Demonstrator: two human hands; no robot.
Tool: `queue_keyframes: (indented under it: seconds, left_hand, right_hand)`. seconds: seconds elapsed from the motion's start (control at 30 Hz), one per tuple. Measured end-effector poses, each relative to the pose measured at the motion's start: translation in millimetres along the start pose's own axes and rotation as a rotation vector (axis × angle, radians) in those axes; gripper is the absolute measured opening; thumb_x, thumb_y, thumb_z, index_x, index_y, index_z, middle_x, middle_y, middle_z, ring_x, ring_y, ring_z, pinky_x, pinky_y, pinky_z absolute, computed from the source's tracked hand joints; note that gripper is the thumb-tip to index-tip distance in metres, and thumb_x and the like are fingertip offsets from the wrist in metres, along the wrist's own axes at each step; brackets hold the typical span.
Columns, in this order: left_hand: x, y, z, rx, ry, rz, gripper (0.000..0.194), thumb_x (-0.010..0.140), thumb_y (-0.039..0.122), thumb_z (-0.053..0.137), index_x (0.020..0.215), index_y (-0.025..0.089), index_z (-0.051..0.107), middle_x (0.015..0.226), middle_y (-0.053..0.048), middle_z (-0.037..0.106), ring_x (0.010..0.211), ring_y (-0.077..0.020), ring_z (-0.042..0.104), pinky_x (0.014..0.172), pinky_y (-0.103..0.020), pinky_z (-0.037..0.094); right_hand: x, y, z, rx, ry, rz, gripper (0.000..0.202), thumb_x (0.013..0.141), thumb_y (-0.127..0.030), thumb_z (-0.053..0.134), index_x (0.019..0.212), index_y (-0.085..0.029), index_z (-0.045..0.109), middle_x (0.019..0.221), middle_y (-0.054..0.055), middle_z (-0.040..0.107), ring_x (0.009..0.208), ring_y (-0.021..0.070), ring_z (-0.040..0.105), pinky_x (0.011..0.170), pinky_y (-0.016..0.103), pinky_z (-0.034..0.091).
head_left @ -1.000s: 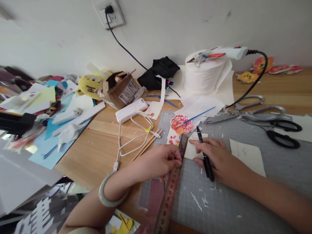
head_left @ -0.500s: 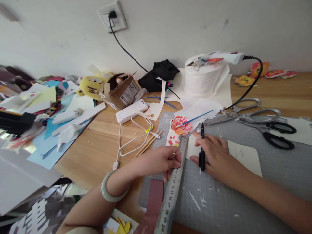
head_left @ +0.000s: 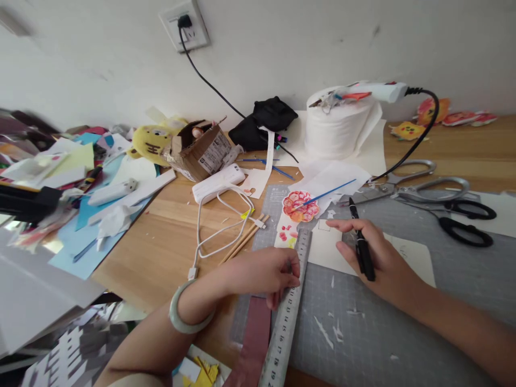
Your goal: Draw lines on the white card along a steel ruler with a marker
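Note:
My left hand is closed, its fingers pinching the edge of a long clear ruler that slants across the mat. In my right hand a black marker lies against the fingers, tip pointing up and away. The thumb and index finger of that hand reach toward a white sheet of paper. A small square is drawn in black line near the sheet's top. A red and orange painted flower cutout lies just beyond the ruler's end, with a blue thin brush across it.
A grey cutting mat with paper scraps lies under my hands. Large silver scissors and black-handled scissors rest at right. Behind stand a tissue roll and cardboard box. A white cable loops at left.
My right hand has moved right, off the small drawn square, and the marker has tilted over with it. My left hand stays on the ruler.

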State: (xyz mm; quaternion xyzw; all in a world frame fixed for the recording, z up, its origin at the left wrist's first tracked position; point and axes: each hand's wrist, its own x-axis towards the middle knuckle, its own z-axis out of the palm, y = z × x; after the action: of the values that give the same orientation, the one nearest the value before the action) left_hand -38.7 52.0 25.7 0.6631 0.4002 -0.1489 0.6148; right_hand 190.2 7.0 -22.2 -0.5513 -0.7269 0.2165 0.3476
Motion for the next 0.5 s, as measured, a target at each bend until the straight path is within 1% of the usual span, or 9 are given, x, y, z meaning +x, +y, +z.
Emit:
queue_keyframes:
  seconds: [0.07, 0.13, 0.23, 0.3, 0.4, 0.5]
  left_hand:
    - [-0.3, 0.2, 0.2, 0.008, -0.005, -0.010, 0.005, 0.086, 0.024, 0.047, 0.089, 0.021, 0.045, 0.053, 0.008, 0.053, 0.042, -0.0112, 0.057, 0.045, -0.019, 0.039]
    - [-0.6, 1.1, 0.5, 0.028, 0.003, -0.012, 0.004, 0.086, 0.024, 0.047, 0.088, 0.021, 0.045, 0.051, 0.007, 0.053, 0.042, -0.0111, 0.056, 0.045, -0.019, 0.038]
    - [-0.8, 3.3, 0.8, 0.047, 0.010, 0.002, 0.003, 0.086, 0.022, 0.046, 0.084, 0.022, 0.044, 0.049, 0.008, 0.052, 0.041, -0.0109, 0.054, 0.042, -0.018, 0.037]
    - [-0.9, 4.7, 0.6, 0.022, 0.009, 0.011, 0.003, 0.086, 0.021, 0.046, 0.088, 0.022, 0.044, 0.048, 0.009, 0.050, 0.039, -0.0112, 0.052, 0.041, -0.018, 0.038]
    - [-1.8, 5.2, 0.4, 0.006, 0.017, 0.005, 0.020, 0.085, 0.021, 0.048, 0.105, 0.023, 0.044, 0.049, 0.009, 0.051, 0.040, -0.0125, 0.054, 0.041, -0.019, 0.040]
    - [-3.9, 4.3, 1.3, 0.074, 0.072, 0.026, 0.040, 0.085, 0.023, 0.050, 0.124, 0.024, 0.041, 0.054, 0.007, 0.056, 0.044, -0.0134, 0.057, 0.044, -0.019, 0.039]
  right_hand:
    - [-0.4, 0.8, -0.5, 0.032, -0.002, 0.034, 0.024, 0.088, -0.038, 0.050, 0.109, -0.028, 0.046, 0.119, 0.006, 0.061, 0.110, 0.0223, 0.057, 0.093, 0.043, 0.045]
    - [-0.2, 0.9, -1.2, 0.038, -0.001, 0.060, 0.024, 0.088, -0.040, 0.049, 0.109, -0.028, 0.048, 0.115, 0.006, 0.063, 0.107, 0.0224, 0.058, 0.091, 0.042, 0.047]
    - [1.2, 0.5, -2.9, 0.041, 0.045, 0.059, 0.023, 0.091, -0.041, 0.042, 0.104, -0.026, 0.053, 0.099, 0.005, 0.066, 0.093, 0.0214, 0.062, 0.081, 0.038, 0.051]
    - [2.0, 0.9, -3.8, 0.069, 0.076, 0.019, 0.025, 0.093, -0.041, 0.039, 0.102, -0.025, 0.056, 0.091, 0.004, 0.066, 0.085, 0.0196, 0.063, 0.075, 0.034, 0.052]
    - [2.3, 2.0, -4.5, 0.132, 0.086, -0.029, 0.025, 0.093, -0.039, 0.040, 0.105, -0.026, 0.058, 0.091, 0.002, 0.065, 0.080, 0.0168, 0.063, 0.071, 0.030, 0.052]
    - [1.9, 2.3, -5.0, 0.164, 0.068, 0.013, 0.025, 0.093, -0.037, 0.042, 0.107, -0.026, 0.059, 0.086, 0.001, 0.065, 0.076, 0.0150, 0.063, 0.070, 0.028, 0.052]
